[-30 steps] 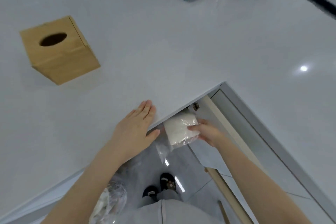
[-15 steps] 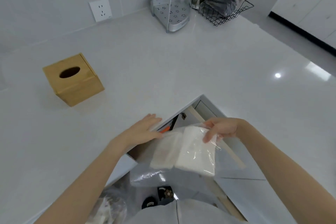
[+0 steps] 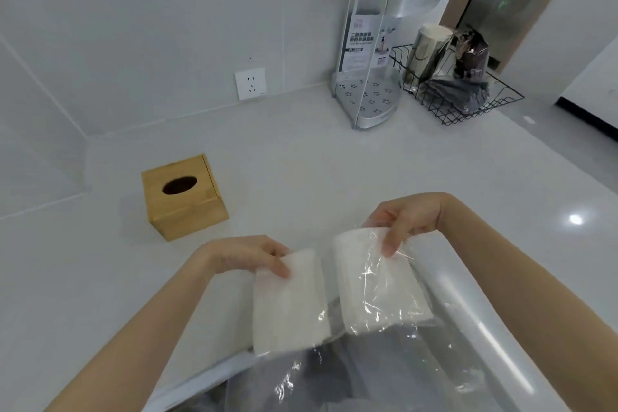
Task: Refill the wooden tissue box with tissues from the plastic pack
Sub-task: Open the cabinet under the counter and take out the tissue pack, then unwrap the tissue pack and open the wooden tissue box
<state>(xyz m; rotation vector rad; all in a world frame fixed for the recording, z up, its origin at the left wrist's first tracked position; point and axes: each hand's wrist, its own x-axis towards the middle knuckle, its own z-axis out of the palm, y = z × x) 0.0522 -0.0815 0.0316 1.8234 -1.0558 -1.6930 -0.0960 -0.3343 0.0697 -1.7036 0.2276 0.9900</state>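
The wooden tissue box (image 3: 185,197) stands on the white counter to the left, its oval top hole dark. In front of me I hold a clear plastic pack (image 3: 374,318) with two white tissue stacks inside. My left hand (image 3: 245,256) pinches the top of the left tissue stack (image 3: 289,303). My right hand (image 3: 406,219) grips the top of the right tissue stack (image 3: 376,281) through the plastic. The pack's loose film hangs down over the counter's inner corner.
A white wall socket (image 3: 250,84) sits behind the box. At the back stand a white perforated corner rack (image 3: 369,90) and a black wire basket (image 3: 465,95) with a metal cup and dark bags. The counter (image 3: 301,164) wraps around me in an L.
My right hand has lifted the pack from under the counter up to counter height. My left hand has left the counter edge and taken hold of the pack's left side.
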